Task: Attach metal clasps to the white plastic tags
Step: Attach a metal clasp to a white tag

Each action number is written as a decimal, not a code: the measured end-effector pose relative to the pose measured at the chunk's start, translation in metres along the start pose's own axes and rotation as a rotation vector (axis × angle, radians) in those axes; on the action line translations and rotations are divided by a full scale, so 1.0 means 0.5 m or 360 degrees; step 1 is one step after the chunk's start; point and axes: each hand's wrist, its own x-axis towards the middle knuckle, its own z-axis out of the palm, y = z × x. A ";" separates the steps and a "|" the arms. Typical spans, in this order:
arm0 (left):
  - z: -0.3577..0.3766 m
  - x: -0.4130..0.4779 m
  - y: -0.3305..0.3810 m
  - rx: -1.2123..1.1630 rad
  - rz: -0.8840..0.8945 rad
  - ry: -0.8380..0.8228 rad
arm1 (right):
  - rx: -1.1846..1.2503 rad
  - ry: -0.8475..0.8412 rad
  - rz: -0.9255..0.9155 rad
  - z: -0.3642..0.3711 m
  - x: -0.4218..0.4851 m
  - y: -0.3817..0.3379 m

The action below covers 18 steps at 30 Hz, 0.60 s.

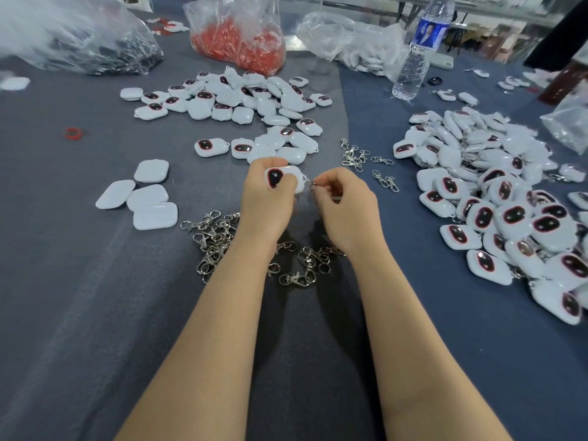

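Observation:
My left hand [269,202] grips a white plastic tag [294,178] with a dark red-rimmed window, held above the middle of the table. My right hand [345,202] pinches a metal clasp [313,185] at the tag's small loop; most of the clasp is hidden by my fingers. Loose clasps [216,240] lie in a heap under my left wrist, with more clasps [307,265] between my forearms. A pile of tags without clasps [241,100] lies beyond my hands. Tags with clasps on them [502,198] are heaped at the right.
Several face-down white tags [143,195] lie at the left. A few clasps [356,155] lie right of centre. At the back stand a bag of red parts [241,43], two clear bags [73,36] [353,39] and a water bottle [420,52]. A red ring [73,133] lies far left.

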 end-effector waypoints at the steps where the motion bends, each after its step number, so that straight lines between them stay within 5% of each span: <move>1: 0.000 0.001 0.000 -0.0086 -0.0134 0.0031 | 0.0023 -0.0011 0.0031 0.001 0.002 0.001; 4: 0.000 0.003 -0.001 -0.0144 -0.0268 0.0073 | 0.0151 -0.0029 0.0100 -0.001 0.005 0.001; 10: 0.016 -0.014 0.007 0.0024 0.0011 -0.0018 | 0.0244 -0.0206 0.0134 -0.026 0.004 -0.006; 18: 0.188 -0.045 0.051 0.0304 0.0360 -0.0326 | 0.0126 0.0208 0.0350 -0.180 -0.001 0.037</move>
